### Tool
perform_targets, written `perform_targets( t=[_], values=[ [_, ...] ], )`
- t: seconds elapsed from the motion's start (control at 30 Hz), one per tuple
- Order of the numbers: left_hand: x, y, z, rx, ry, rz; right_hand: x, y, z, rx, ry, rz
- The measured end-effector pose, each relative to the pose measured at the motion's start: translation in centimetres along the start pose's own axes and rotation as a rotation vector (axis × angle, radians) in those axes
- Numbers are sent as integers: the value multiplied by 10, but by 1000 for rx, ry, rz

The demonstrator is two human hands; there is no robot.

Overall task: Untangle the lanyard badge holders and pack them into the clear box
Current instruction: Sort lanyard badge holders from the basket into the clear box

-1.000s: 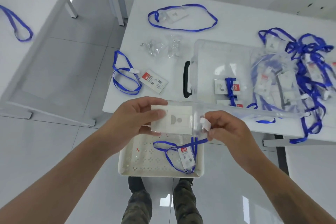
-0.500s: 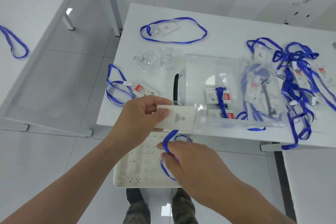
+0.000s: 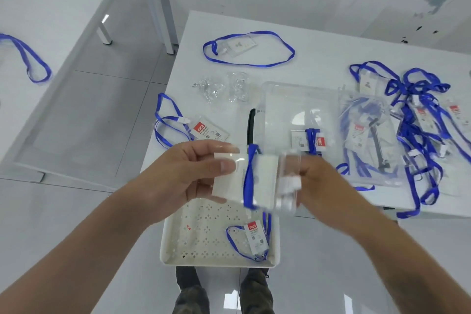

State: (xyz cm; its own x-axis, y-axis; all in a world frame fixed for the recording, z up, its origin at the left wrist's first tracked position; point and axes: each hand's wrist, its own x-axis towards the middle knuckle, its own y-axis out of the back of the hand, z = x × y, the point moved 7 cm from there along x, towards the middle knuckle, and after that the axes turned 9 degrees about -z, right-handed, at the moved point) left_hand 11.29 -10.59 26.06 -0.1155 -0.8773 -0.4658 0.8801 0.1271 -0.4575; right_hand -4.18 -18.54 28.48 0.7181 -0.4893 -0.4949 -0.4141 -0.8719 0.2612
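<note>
— Badge holder: where?
— Above the near tray, between both hands, blue lanyard wrapped round it.
— Grips?
— Left hand pinches its left end; right hand grips the right end.

A red tag reading "UHOO", with "PVC CARD" in red beneath it, stands on the badge card lying on the bench left of the clear box. The same "UHOO" tag shows on the strap-wrapped card inside the box and on the card in the white tray, where red lines below it blur. Red tags on the cards in the tangled pile are too small to read.
</note>
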Motion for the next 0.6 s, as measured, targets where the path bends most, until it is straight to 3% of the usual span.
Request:
perform_targets(
  t=[0.07,0.13,0.23,0.33,0.43,0.53,0.6],
  values=[
    [3,3,0,-42,-24,88,-10,-22,10,-31,-42,-2],
    [4,5,-1,23,-27,189,-24,-42,8,-266,-3,-24],
    [2,5,-1,263,-28,324,-41,-57,-13,-628,62,-41],
    [1,-4,1,510,-38,328,-48,-45,-30,-886,79,-9],
    [2,-15,-2,601,-5,204,-43,-5,-45,-757,112,122],
    [1,-23,-6,464,43,78,-26,34,-37,-621,204,293],
    [0,-27,-4,354,40,31,-14,47,-22,-481,176,302]
  ],
)
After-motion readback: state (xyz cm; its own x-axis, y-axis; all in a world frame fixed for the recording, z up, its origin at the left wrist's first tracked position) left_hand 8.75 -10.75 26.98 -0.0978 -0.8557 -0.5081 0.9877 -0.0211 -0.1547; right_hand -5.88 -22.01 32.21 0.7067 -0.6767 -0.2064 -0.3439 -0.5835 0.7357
